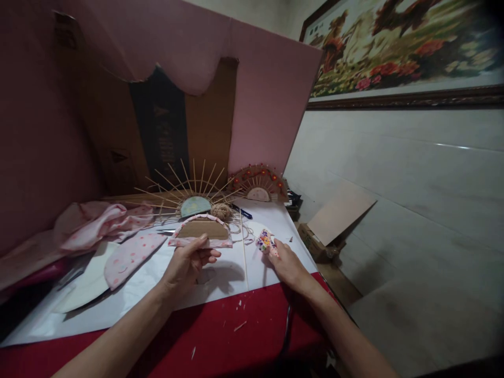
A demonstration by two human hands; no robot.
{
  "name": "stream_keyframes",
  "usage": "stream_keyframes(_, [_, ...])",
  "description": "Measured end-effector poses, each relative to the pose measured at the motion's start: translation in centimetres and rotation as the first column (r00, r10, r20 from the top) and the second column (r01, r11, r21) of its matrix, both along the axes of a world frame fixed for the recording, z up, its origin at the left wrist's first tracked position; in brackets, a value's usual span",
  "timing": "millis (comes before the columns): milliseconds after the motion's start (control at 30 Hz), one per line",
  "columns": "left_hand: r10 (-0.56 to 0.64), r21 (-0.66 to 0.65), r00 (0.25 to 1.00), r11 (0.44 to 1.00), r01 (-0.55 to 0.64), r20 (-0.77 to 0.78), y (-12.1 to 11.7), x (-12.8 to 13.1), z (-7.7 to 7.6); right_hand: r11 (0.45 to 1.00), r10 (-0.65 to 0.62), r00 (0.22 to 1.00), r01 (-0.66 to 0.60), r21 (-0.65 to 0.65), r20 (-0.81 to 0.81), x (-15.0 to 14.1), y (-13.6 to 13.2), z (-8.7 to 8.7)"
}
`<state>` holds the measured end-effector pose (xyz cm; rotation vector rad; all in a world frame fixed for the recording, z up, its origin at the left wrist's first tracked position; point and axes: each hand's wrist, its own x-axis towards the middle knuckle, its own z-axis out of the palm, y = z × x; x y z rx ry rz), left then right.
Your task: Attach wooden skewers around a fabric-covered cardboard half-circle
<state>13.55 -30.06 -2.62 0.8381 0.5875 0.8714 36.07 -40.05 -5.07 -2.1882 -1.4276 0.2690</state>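
My left hand [191,260] pinches the lower edge of a half-round cardboard piece [202,229], thumb in front. Pink spotted fabric is folded over its rim, and bare brown cardboard shows in the middle. To the right, my right hand [289,265] is closed around what looks like a small glue gun [266,242] with a bright flower pattern, its tip pointing left. A dark cord [287,325] hangs below that hand. Behind the cardboard piece stands a pale green half-round [196,206] with thin sticks fanning out, beside a ball of twine [221,211].
Pink spotted fabric [94,228] and a spotted fabric-covered half-round [134,257] lie left. A decorated red fan shape [258,181] stands at the back near a dark blue cutter [244,212]. A large pink cardboard panel [268,100] rises behind. White paper [157,304] covers red cloth [220,341].
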Motion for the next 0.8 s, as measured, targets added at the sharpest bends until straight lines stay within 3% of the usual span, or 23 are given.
stream_keyframes(100, [-0.01, 0.002, 1.0, 1.0, 0.01, -0.012, 0.1, -0.1, -0.1, 0.984, 0.045, 0.971, -0.002, 0.176, -0.236, 0.8, -0.6, 0.0])
stream_keyframes(167, [-0.011, -0.005, 1.0, 1.0, 0.011, -0.025, 0.3, 0.0, -0.3, 0.964, 0.11, 0.904, 0.005, 0.267, -0.413, 0.9, -0.9, 0.3])
stream_keyframes(333, [-0.009, 0.019, 0.999, 1.0, 0.01, -0.045, 0.3, 0.1, -0.6, 0.949, 0.197, 0.547, 0.103, 0.299, -0.814, -1.0, -1.1, 2.1])
stream_keyframes(400, [-0.03, 0.062, 0.998, 0.998, 0.033, -0.054, 0.2, 0.2, -0.6, 0.926, 0.29, 0.428, 0.1, 0.364, -0.856, -2.2, -0.8, 3.0])
stream_keyframes(500, [-0.07, 0.121, 0.995, 0.99, 0.077, -0.068, 0.1, 0.3, -0.7, 0.896, 0.416, 0.315, 0.021, 0.444, -0.853, -3.8, 0.0, 3.7])
stream_keyframes(633, [-0.096, 0.127, 0.992, 0.986, 0.105, -0.077, 0.2, 0.4, -1.0, 0.893, 0.447, 0.287, -0.084, 0.443, -0.847, -5.2, 1.3, 3.9])
stream_keyframes(800, [-0.101, 0.108, 0.993, 0.988, 0.107, -0.055, 0.4, 0.2, -1.1, 0.87, 0.492, 0.188, -0.064, 0.49, -0.85, -5.5, 2.8, 4.2])
